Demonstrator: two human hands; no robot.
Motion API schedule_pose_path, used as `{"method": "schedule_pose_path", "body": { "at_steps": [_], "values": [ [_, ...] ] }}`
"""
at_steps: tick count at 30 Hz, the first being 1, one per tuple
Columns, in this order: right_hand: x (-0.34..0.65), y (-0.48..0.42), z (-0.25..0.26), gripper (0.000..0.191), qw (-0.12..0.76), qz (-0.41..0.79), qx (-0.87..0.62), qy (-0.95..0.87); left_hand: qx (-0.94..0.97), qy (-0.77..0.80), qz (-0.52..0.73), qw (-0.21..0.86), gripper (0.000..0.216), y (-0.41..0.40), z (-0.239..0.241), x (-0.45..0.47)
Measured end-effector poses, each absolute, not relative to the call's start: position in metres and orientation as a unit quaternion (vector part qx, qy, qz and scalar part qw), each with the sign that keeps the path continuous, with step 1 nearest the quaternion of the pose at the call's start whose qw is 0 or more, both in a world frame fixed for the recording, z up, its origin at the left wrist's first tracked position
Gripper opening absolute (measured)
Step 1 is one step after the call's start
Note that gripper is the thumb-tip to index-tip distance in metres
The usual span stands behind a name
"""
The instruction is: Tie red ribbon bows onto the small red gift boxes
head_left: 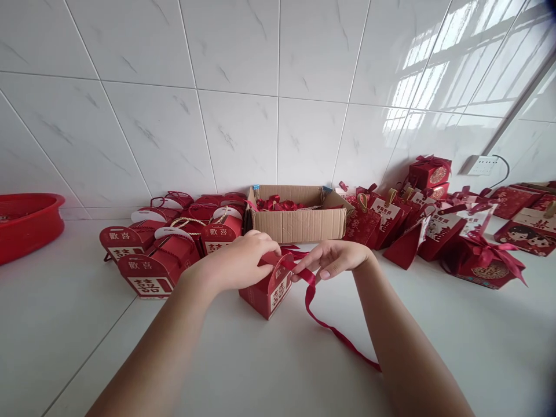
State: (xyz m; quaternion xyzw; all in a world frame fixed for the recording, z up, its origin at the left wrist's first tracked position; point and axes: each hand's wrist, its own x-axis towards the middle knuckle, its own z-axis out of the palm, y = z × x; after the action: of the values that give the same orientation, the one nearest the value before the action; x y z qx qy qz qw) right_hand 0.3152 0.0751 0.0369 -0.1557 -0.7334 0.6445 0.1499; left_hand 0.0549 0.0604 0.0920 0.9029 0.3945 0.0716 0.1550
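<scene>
A small red gift box with a rounded end panel and a white label with dark characters stands upright on the white counter in front of me. My left hand grips it from the left, thumb and fingers curled around its top. My right hand is at the box's right side, its fingers pinching a dark red ribbon close to the end panel. From there the ribbon's loose length trails down across the counter toward my right forearm. The ribbon's far side, behind the box top, is partly hidden by my fingers.
Behind the box stands an open cardboard carton with red ribbons inside. Several similar red boxes cluster at left, near a red plastic basin. At right are red pouches and a bow-tied box. A white power socket sits by the tiled wall.
</scene>
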Motion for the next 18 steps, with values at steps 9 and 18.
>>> {"method": "schedule_pose_path", "body": {
  "at_steps": [9, 18],
  "values": [
    [0.303, 0.072, 0.043, 0.045, 0.147, 0.64, -0.167, -0.736, 0.901, 0.4, 0.067, 0.152, 0.023, 0.061, 0.091, 0.053],
    [0.296, 0.067, 0.051, 0.045, 0.161, 0.605, -0.196, -0.754, 0.901, 0.398, 0.061, 0.161, 0.036, 0.058, 0.095, 0.056]
  ]
}}
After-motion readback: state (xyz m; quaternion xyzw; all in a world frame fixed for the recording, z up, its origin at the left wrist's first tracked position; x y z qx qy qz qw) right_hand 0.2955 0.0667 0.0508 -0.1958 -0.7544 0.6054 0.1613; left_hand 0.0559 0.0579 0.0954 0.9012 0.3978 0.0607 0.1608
